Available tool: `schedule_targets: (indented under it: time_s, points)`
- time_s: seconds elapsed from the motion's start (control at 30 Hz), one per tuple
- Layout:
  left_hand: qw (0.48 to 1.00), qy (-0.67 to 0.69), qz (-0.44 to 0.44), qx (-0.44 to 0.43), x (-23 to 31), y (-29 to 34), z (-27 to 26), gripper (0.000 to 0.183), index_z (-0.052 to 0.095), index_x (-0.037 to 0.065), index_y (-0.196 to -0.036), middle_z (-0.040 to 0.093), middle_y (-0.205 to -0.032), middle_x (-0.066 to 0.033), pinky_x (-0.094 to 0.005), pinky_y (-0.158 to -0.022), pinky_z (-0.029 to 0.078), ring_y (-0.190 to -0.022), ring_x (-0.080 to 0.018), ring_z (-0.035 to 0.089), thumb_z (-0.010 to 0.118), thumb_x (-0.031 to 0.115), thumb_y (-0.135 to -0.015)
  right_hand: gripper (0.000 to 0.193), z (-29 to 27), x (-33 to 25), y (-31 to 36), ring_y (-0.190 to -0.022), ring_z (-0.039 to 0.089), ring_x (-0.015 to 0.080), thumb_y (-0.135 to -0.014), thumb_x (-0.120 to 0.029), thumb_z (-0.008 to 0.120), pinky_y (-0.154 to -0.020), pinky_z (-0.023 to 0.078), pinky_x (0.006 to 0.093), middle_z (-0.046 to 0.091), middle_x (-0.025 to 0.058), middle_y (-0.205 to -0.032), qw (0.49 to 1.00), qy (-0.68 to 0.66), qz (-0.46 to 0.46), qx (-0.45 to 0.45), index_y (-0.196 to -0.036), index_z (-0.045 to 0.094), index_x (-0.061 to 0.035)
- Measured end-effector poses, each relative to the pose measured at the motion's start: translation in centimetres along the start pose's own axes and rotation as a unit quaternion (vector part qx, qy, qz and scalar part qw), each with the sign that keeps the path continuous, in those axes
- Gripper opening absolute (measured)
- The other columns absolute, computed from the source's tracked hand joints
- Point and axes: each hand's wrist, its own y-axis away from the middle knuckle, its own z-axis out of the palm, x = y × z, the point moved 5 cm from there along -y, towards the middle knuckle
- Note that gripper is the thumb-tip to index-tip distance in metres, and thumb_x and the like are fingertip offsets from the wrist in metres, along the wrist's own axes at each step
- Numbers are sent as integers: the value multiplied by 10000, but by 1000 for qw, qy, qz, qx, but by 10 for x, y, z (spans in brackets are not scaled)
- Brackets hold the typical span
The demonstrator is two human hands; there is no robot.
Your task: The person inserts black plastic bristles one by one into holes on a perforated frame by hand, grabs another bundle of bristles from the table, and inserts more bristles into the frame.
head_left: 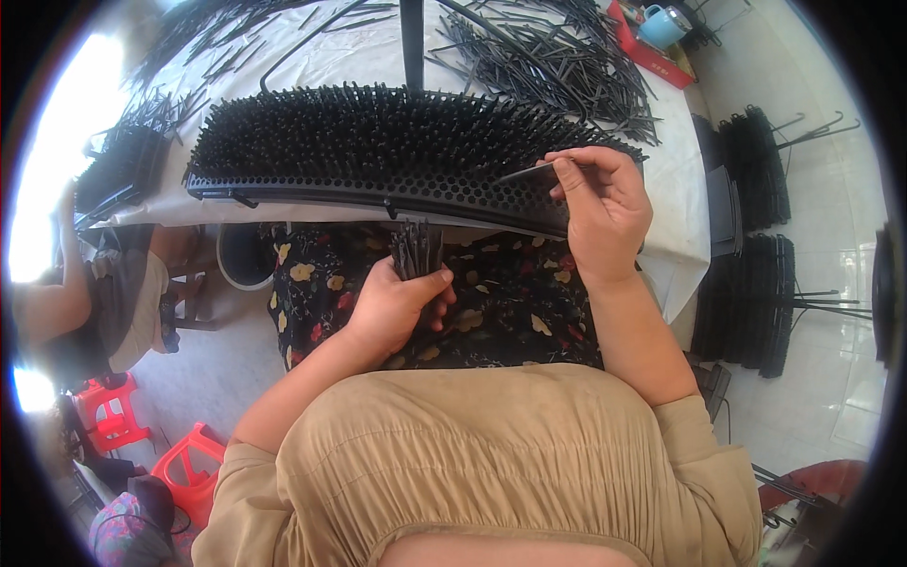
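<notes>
A long black perforated board (444, 186) lies along the table's near edge, most of its holes filled with upright black strips. Bare holes show along its front rows, toward the right end. Over those holes my right hand (607, 213) pinches a single thin black strip (526, 174) between thumb and fingers. The strip's tip points left, close to the holes; whether it touches one I cannot tell. Below the board, above my lap, my left hand (383, 304) is closed around an upright bundle of black strips (417, 249).
Loose black strips (548, 66) are heaped on the white-covered table (682, 203). A blue mug (664, 26) stands in a red tray (652, 52). Stacked black bristled boards (746, 302) stand at right. Red stools (194, 468), a dark bucket (244, 257) and another person's arm (66, 298) are at left.
</notes>
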Motion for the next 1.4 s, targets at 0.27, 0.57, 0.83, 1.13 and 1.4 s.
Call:
schedule_targets:
  time_s: [0.27, 0.57, 0.83, 1.13, 1.4]
  points:
    - [997, -63, -37, 18, -1, -1, 3, 104, 603, 19, -889, 636, -741, -56, -275, -492, 494, -604, -127, 592, 659, 104, -911, 136, 8, -3, 2, -652, 668, 191, -801, 24, 752, -601, 532, 269, 695, 89, -790, 967, 196, -157, -44, -900, 681, -36]
    - [997, -65, -35, 24, -9, -4, -2, 112, 602, 26, -900, 636, -743, -46, -268, -499, 479, -591, -122, 580, 667, 118, -906, 171, 36, -20, -15, -1069, 602, 270, -733, -135, 806, -888, 460, 371, 696, 40, -1007, 877, 362, -286, -133, -880, 733, -88]
    - [1000, 21, -5, -21, -3, -3, 6, 107, 624, 12, -1018, 667, -868, -80, -273, -530, 487, -709, -144, 608, 614, 61, -922, 217, 26, -16, -12, -1138, 578, 322, -758, -180, 804, -952, 435, 419, 687, 95, -1092, 865, 404, -279, -98, -944, 749, -83]
    - [999, 43, 8, -27, 3, 0, 17, 167, 634, 18, -1059, 690, -919, -74, -263, -548, 500, -712, -132, 615, 643, 9, -893, 395, 44, 12, 59, -774, 635, 85, -839, 43, 719, -655, 517, 213, 678, 53, -923, 921, -79, 298, -238, -1213, 648, -61]
    - [997, 24, -49, -55, -10, -1, 16, 266, 594, -10, -1122, 680, -915, -99, -276, -552, 511, -732, -158, 632, 653, -27, -863, 313, 6, 6, 25, -741, 626, 88, -867, 44, 694, -635, 516, 209, 646, 41, -904, 976, -71, 189, -84, -1148, 567, -7]
